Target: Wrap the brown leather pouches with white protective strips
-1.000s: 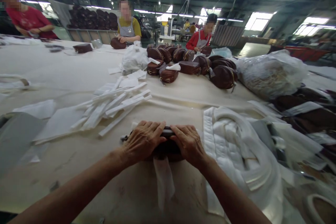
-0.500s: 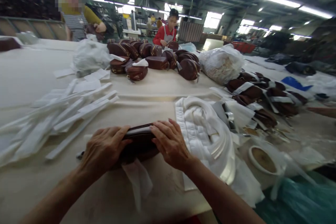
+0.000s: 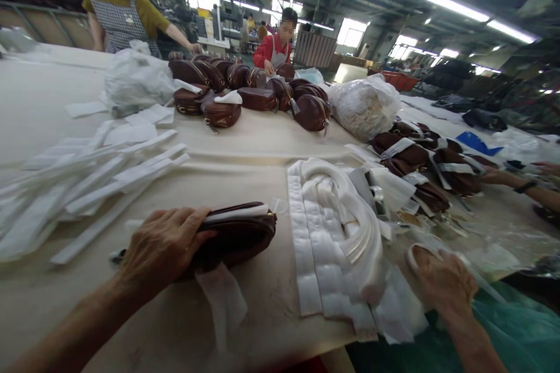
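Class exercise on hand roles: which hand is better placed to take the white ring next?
Probably the right hand: it is at the white ring, while the left hand holds the brown pouch.

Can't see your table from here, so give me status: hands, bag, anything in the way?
Left hand gripping brown bag. Right hand at white-rimmed roll; grip unclear. White padding lies between bag and right hand.
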A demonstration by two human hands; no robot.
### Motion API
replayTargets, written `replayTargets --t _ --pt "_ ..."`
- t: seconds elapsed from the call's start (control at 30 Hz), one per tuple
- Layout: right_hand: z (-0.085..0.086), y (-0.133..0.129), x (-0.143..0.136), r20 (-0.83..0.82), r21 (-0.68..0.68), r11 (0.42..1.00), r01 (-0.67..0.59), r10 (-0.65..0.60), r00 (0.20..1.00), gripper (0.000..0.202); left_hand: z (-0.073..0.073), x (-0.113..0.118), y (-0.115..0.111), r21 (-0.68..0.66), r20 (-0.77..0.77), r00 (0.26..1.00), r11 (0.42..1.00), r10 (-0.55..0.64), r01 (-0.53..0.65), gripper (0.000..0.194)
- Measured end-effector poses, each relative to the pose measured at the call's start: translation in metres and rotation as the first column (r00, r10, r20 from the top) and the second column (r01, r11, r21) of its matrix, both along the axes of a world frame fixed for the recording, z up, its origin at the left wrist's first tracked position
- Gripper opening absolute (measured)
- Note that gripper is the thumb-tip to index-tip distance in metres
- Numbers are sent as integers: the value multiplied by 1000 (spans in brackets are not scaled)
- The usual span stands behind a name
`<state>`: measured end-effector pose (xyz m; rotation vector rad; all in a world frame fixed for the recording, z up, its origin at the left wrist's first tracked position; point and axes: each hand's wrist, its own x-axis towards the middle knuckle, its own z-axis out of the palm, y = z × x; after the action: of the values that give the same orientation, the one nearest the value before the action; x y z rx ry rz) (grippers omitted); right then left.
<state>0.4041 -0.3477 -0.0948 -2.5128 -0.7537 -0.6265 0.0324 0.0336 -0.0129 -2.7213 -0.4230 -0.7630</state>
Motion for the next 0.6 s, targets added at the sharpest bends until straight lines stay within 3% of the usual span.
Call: replayTargets --t 0.07,0.13,0.2,0.27,0.43,0.5,0.6 --pt "12 24 -12 98 6 1000 -20 20 995 43 1 0 0 0 -1 1000 1000 1 -1 27" --pt "21 61 -33 169 -2 984 -178 176 970 39 0 0 0 -14 10 1000 1000 2 -2 29" --pt "23 105 -58 138 18 905 -425 419 897 34 0 0 0 -36 11 1000 999 7 -6 30" --pt "18 148 -81 43 -22 849 -528 528 848 36 -1 0 0 -35 7 1000 999 12 -11 31" --pt "-7 219 -105 -51 -84 838 -540 537 842 20 -1 -2 -2 -1 -2 1000 1000 11 -11 33" --pt "-16 231 -102 -62 -68 845 -531 528 847 19 0 -3 -3 -22 -3 1000 1000 14 -14 32" --pt "-26 236 -92 -89 -35 851 -524 519 850 32 0 -4 -3 -83 -3 1000 996 18 -18 30"
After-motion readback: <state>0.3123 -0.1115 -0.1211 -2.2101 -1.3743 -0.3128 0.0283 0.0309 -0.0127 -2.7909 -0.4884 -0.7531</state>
